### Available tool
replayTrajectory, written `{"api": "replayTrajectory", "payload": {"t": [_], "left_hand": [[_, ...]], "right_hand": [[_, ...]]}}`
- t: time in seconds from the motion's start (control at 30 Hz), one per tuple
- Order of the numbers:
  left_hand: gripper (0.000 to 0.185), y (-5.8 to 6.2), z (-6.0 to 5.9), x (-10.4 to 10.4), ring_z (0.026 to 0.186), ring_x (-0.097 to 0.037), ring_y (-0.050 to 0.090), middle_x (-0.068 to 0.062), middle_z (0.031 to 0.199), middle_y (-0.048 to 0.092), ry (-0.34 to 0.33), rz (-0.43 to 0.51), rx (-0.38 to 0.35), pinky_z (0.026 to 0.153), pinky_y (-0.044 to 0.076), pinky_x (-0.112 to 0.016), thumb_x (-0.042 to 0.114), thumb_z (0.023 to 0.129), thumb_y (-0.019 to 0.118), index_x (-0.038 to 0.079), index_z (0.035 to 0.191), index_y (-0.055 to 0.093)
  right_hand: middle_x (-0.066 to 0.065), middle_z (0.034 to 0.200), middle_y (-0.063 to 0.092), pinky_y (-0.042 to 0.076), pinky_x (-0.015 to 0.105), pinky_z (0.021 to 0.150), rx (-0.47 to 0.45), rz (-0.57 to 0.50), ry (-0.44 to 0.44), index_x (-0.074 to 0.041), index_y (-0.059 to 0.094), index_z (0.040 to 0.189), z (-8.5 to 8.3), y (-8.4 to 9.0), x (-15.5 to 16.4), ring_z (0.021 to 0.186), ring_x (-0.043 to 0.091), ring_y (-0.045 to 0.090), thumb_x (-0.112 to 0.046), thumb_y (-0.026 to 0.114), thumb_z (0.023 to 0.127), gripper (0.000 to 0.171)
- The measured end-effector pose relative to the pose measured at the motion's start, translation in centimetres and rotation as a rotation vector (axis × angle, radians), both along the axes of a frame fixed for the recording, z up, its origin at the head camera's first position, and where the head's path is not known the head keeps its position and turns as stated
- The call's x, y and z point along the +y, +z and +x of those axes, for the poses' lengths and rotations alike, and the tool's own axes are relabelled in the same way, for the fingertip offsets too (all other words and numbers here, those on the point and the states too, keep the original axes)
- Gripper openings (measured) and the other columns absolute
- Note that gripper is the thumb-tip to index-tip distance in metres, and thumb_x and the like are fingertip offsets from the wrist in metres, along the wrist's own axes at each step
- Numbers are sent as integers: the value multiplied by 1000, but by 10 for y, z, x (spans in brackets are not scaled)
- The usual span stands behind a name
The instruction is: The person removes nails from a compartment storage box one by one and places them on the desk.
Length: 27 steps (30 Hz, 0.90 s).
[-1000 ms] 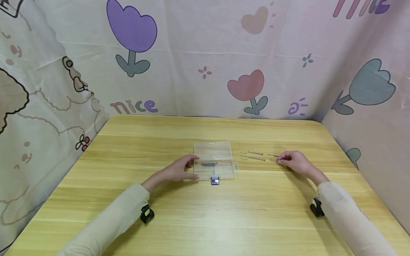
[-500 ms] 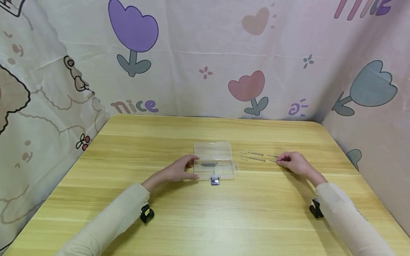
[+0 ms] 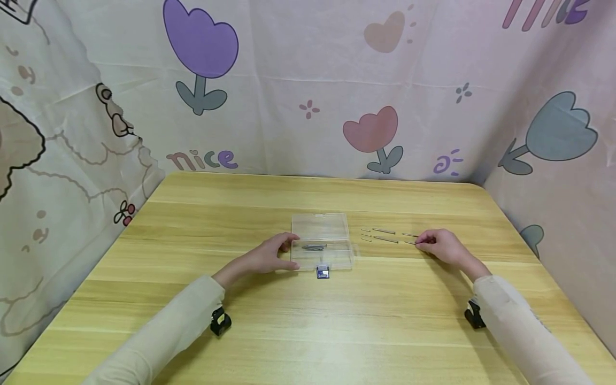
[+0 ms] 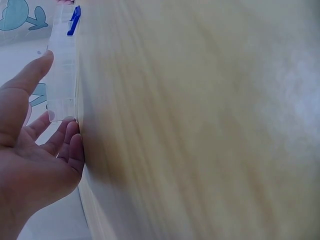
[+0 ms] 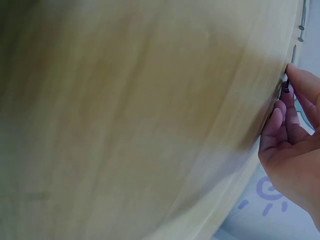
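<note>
A clear plastic box (image 3: pixel 332 258) lies open mid-table, lid (image 3: pixel 320 226) flat behind it, with several thin metal pins (image 3: pixel 314 247) inside and a blue latch (image 3: pixel 323 272) at its front. My left hand (image 3: pixel 292 251) holds the box's left end between thumb and fingers. In the left wrist view the hand (image 4: pixel 35 145) touches the box (image 4: pixel 61 65). More pins (image 3: pixel 385 239) lie in rows on the table to the right. My right hand (image 3: pixel 420 240) pinches the end of one pin (image 3: pixel 410 242) there. The right wrist view shows the fingertips (image 5: pixel 292 75) on the dark pin (image 5: pixel 286 88).
The wooden table (image 3: pixel 308 321) is walled on three sides by a cartoon-print cloth (image 3: pixel 289 80). Small black devices sit under each wrist, left (image 3: pixel 220 322) and right (image 3: pixel 474 315). A few short pins (image 3: pixel 366 233) lie between the box and the longer ones.
Hardly anything: the right wrist has drifted slightly, and both hands keep their holds.
</note>
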<state>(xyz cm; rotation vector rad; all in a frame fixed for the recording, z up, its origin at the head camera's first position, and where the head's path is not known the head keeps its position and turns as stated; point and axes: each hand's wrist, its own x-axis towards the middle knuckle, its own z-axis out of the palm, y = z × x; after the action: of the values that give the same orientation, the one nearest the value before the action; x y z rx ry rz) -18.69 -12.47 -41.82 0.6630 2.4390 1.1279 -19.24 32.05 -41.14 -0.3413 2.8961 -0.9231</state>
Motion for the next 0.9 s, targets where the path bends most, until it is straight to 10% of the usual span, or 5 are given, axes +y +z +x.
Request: {"api": "replayTrajectory", "payload": {"t": [0.9], "left_hand": [[69,1,1,0,103,-23,45,-7,115,50,7,-7,5,91,38,-40,23,84,77,1,139,43]], "right_hand": [[10,92,68,45,32,71,-25,-48,-12,4,69,99,-1,-1,7,81,18,56,-6,68,90,13]]}}
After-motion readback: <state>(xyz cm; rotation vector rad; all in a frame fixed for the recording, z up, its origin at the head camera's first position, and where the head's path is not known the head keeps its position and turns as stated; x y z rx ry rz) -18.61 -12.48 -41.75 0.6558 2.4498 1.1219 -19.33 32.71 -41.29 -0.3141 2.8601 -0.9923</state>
